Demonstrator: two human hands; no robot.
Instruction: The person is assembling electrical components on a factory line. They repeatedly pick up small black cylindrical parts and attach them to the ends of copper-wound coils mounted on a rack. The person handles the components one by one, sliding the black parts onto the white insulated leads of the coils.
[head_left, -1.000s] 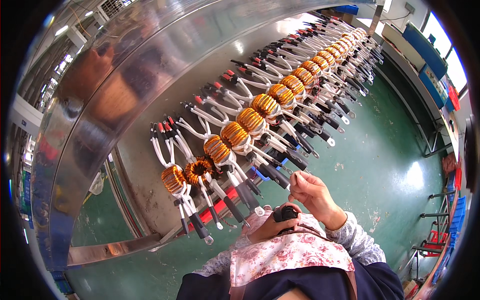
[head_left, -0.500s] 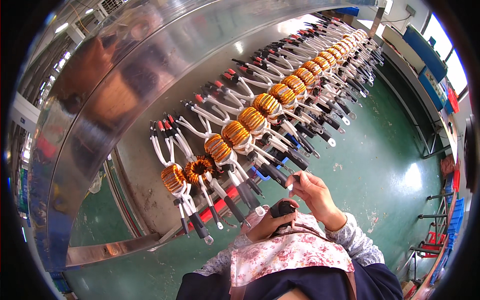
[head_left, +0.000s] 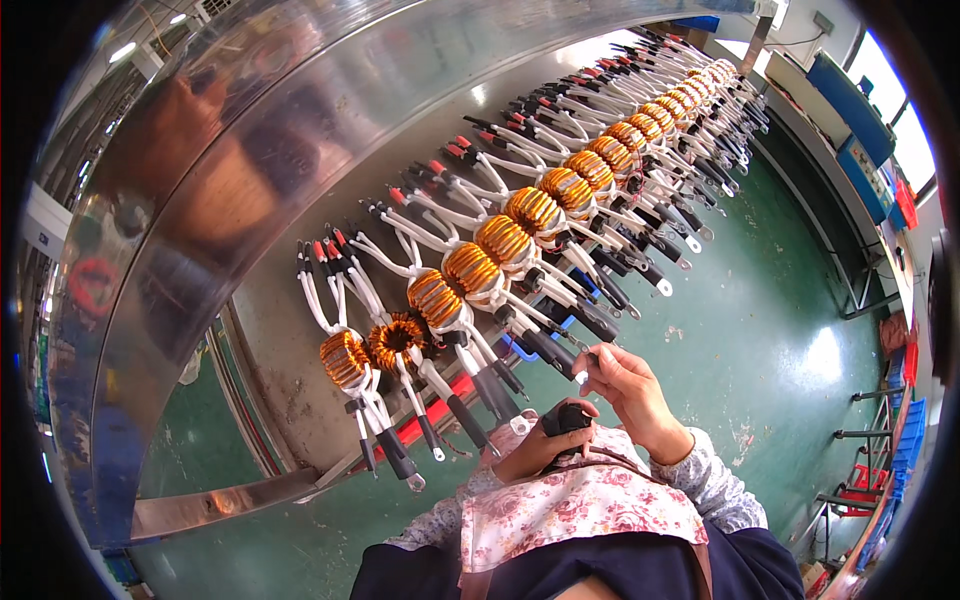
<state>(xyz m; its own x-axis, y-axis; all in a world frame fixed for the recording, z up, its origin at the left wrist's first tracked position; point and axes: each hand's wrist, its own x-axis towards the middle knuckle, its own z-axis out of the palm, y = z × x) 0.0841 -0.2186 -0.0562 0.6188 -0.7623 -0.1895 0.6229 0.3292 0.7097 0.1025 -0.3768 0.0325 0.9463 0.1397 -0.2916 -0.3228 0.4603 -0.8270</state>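
Note:
Copper-wound ring coils (head_left: 435, 298) with white-sleeved leads stand in a long row on a metal table. Many near leads end in black sleeves and metal ring lugs. In front of the row, my right hand (head_left: 640, 400) is closed in a pinch by the tip of one black-sleeved lead (head_left: 549, 352). A small dark piece, seemingly a black sleeve (head_left: 594, 358), shows at its fingertips, and a shiny lug (head_left: 582, 377) lies just below them. Lower and to the left, my left hand (head_left: 535, 452) is wrapped round a black bundle (head_left: 567, 420) whose exact kind I cannot make out.
A broad shiny metal beam (head_left: 240, 160) arches over the table's far side. Red and blue bins partly show beneath the table's near edge. To the right, beyond the green floor (head_left: 770, 330), stand a bench and blue trays (head_left: 912, 440).
Very little differs. Both hands keep their grips, and the fingers of my right hand have shifted only slightly at the lead's tip.

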